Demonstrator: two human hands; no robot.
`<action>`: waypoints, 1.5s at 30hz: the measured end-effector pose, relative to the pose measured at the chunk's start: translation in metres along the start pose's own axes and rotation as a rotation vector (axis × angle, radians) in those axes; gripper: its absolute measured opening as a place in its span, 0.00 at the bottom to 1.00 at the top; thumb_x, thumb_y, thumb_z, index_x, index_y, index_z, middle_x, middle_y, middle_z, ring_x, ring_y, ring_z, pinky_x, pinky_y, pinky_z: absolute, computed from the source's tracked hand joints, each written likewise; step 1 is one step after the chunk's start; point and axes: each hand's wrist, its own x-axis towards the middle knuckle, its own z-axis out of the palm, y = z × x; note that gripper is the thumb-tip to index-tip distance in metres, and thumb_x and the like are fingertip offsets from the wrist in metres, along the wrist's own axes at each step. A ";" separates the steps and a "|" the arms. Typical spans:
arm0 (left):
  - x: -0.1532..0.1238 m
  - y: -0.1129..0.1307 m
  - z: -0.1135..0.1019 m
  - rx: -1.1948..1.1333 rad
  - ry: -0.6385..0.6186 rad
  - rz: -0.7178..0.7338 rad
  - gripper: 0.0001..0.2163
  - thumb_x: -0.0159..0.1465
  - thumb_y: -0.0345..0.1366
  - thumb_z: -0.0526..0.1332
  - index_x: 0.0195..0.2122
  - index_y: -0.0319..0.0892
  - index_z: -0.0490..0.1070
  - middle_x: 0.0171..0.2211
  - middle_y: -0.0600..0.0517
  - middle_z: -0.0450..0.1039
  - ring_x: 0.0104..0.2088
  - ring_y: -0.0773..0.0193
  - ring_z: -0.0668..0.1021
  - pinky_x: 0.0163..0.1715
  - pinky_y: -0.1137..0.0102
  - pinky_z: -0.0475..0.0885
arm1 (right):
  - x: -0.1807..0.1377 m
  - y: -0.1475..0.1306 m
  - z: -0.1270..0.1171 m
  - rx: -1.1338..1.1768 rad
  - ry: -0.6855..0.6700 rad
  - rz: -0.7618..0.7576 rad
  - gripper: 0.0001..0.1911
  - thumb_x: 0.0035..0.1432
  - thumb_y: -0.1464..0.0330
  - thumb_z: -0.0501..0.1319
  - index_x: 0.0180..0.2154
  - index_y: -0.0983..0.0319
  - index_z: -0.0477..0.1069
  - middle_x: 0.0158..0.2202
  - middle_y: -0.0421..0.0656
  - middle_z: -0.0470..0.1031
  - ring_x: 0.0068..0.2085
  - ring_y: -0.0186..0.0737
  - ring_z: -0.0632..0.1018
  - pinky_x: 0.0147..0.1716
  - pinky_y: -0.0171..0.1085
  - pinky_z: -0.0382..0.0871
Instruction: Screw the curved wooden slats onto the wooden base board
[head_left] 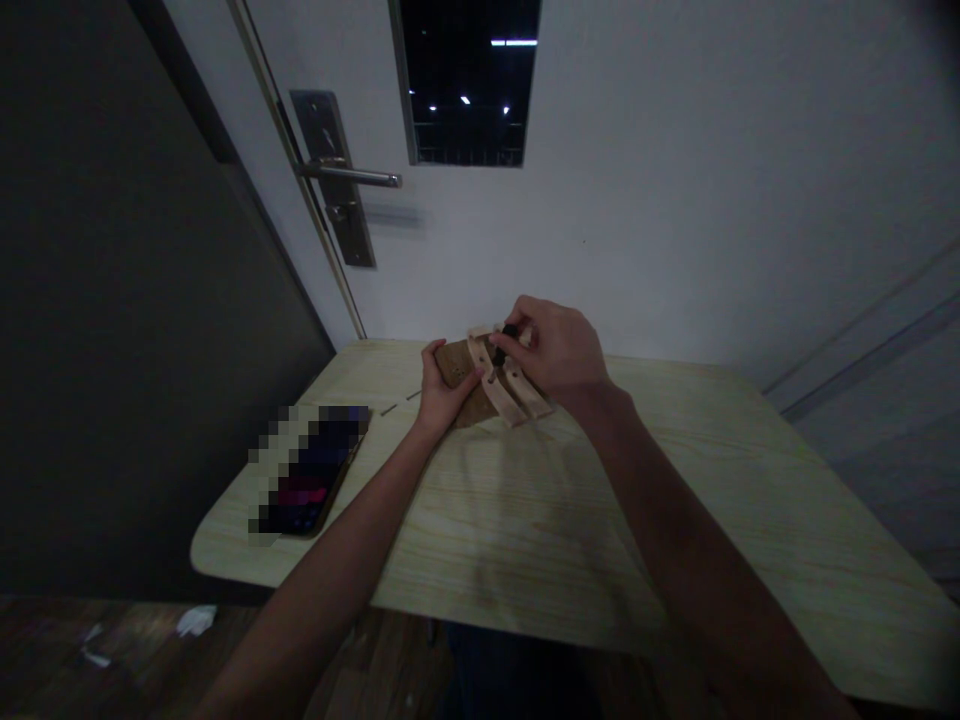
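My left hand (441,398) grips a brown wooden-looking board (478,406) at its left side, thumb on top and fingers around the far edge. Pale strips (507,402), apparently wood, lie across the board, with small dark holes or fastener heads in them. Above these strips, my right hand (564,348) pinches a small black piece (511,330) between thumb and fingers. Its lower end comes down close to the strips; whether it touches them I cannot tell. Two thin screws or nails (388,409) lie on the table just left of my left hand.
A phone (346,462), partly blurred out, lies on the left of the pale wood-grain table (720,500). Beyond the far edge stands a white door (645,200) with a metal handle (360,177) and a dark window (465,80). Crumpled white paper (196,620) lies on the floor.
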 end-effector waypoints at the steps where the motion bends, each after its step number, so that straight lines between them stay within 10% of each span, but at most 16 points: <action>1: 0.000 0.000 0.000 0.002 -0.002 -0.003 0.34 0.50 0.46 0.70 0.53 0.48 0.54 0.49 0.48 0.62 0.49 0.57 0.70 0.52 0.60 0.67 | 0.000 -0.001 0.001 -0.010 0.004 0.006 0.08 0.58 0.62 0.61 0.35 0.61 0.71 0.34 0.43 0.76 0.32 0.38 0.73 0.33 0.36 0.61; 21: 0.003 -0.001 -0.003 0.103 -0.069 0.182 0.20 0.57 0.44 0.65 0.50 0.49 0.69 0.50 0.49 0.70 0.52 0.56 0.71 0.55 0.56 0.64 | -0.003 -0.002 0.006 0.035 -0.112 -0.123 0.20 0.60 0.73 0.52 0.53 0.70 0.69 0.44 0.54 0.78 0.43 0.45 0.77 0.45 0.41 0.66; 38: 0.002 0.000 -0.004 0.105 -0.073 0.162 0.23 0.53 0.43 0.69 0.51 0.52 0.70 0.50 0.50 0.71 0.52 0.55 0.71 0.55 0.55 0.64 | -0.001 0.001 -0.004 0.149 -0.138 -0.067 0.06 0.59 0.67 0.58 0.38 0.60 0.72 0.30 0.42 0.77 0.30 0.36 0.75 0.32 0.35 0.65; 45: 0.003 -0.001 -0.004 0.089 -0.079 0.144 0.23 0.54 0.43 0.69 0.51 0.50 0.70 0.51 0.49 0.71 0.52 0.56 0.71 0.55 0.56 0.64 | -0.003 0.003 0.001 0.087 -0.172 -0.143 0.18 0.62 0.71 0.51 0.52 0.64 0.69 0.42 0.49 0.78 0.41 0.43 0.77 0.42 0.40 0.67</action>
